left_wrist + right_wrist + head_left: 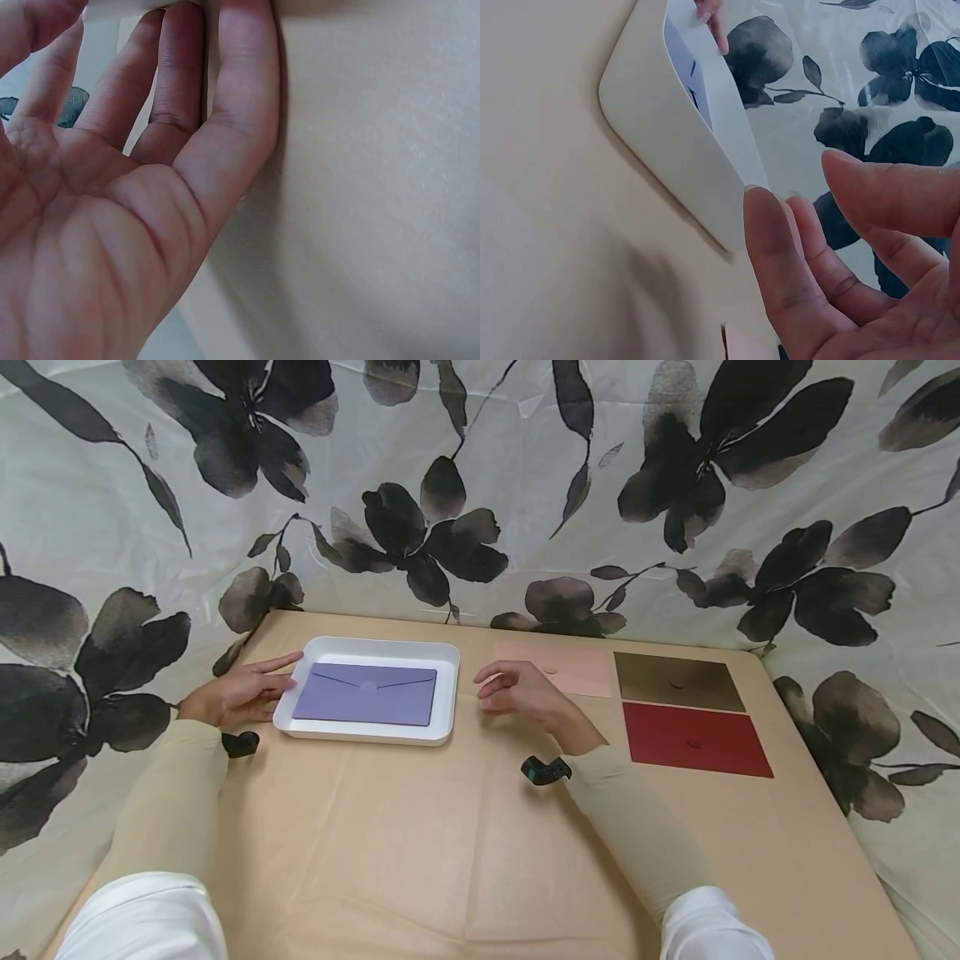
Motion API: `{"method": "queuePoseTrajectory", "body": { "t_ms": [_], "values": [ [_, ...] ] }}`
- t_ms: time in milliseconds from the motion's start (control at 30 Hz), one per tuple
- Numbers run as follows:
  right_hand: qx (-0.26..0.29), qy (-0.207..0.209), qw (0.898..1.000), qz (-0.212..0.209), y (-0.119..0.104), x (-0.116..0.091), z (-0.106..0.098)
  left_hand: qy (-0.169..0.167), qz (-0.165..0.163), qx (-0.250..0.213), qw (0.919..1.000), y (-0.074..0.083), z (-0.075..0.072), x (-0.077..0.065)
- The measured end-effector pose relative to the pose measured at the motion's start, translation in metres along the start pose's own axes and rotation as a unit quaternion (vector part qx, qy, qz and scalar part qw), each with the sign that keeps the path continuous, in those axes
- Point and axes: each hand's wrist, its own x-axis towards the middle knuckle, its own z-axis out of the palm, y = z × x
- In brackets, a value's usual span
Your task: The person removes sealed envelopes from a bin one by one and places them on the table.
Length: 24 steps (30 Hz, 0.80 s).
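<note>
My left hand [236,695] is at the left side of a white tray [367,652]. Its fingers [247,75] reach to the tray's edge and touch it, without visibly curling round it. Flat inside the tray lies a lavender envelope [365,695], flap side up. To the right of the tray my right hand [531,695] is raised over the table, apart from the tray. In the right wrist view its fingers [772,255] are loosely bent, with nothing between them.
A pale pink envelope [555,667] lies behind my right hand. Further right are a gold-brown envelope [675,681] and, nearer me, a red envelope [693,739]. The tan table [405,843] ends at a flower-patterned curtain [525,527].
</note>
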Motion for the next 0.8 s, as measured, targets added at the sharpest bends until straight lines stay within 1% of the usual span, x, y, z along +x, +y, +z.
{"method": "queuePoseTrajectory", "body": {
  "t_ms": [100,267,400,633,800],
  "values": [
    [-0.001,-0.003,1.0,0.002,-0.001,0.004,0.005,-0.002,0.001,0.001,1.0,0.0,0.0,-0.001],
    [0.004,-0.008,1.0,0.009,-0.003,0.01,0.015,-0.002,0.0,-0.01,0.9999,0.001,0.0,-0.002],
    [0.02,-0.008,1.0,0.006,-0.006,0.015,0.025,0.001,-0.001,-0.017,0.9999,0.001,0.001,-0.001],
    [0.05,-0.008,0.999,0.011,-0.009,0.022,0.039,0.019,0.002,0.018,0.9996,0.0,0.003,0.0],
    [0.052,-0.007,0.999,0.016,-0.013,0.023,0.045,0.019,0.003,0.019,0.9996,-0.001,0.001,0.0]
  ]
}}
